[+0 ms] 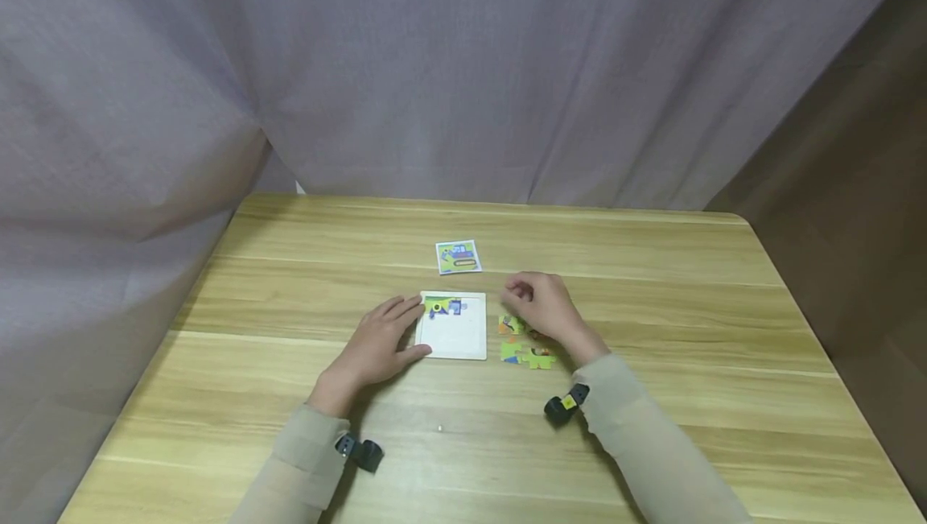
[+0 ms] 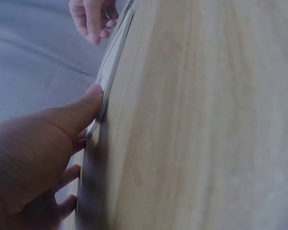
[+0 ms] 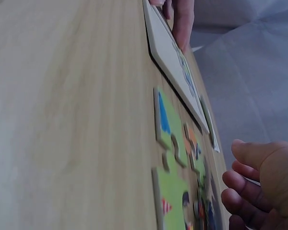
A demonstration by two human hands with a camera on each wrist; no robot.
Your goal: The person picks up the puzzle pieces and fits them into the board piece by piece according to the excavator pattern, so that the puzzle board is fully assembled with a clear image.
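Observation:
A white puzzle tray (image 1: 456,335) lies flat on the wooden table (image 1: 652,282), with a few coloured pieces (image 1: 444,307) fitted in its top left corner. My left hand (image 1: 414,331) rests against the tray's left edge with its fingers straight. Its thumb (image 2: 84,109) presses the tray's rim (image 2: 113,67). My right hand (image 1: 516,297) hovers just right of the tray with fingers (image 3: 252,179) loosely curled and nothing visible in them. Below it lie several loose pieces (image 1: 526,351), green and orange (image 3: 172,143).
A small picture card (image 1: 459,257) showing a blue vehicle lies beyond the tray. Grey curtains (image 1: 463,65) hang behind the table and along its left side. Black wrist cameras (image 1: 566,406) sit on both sleeves.

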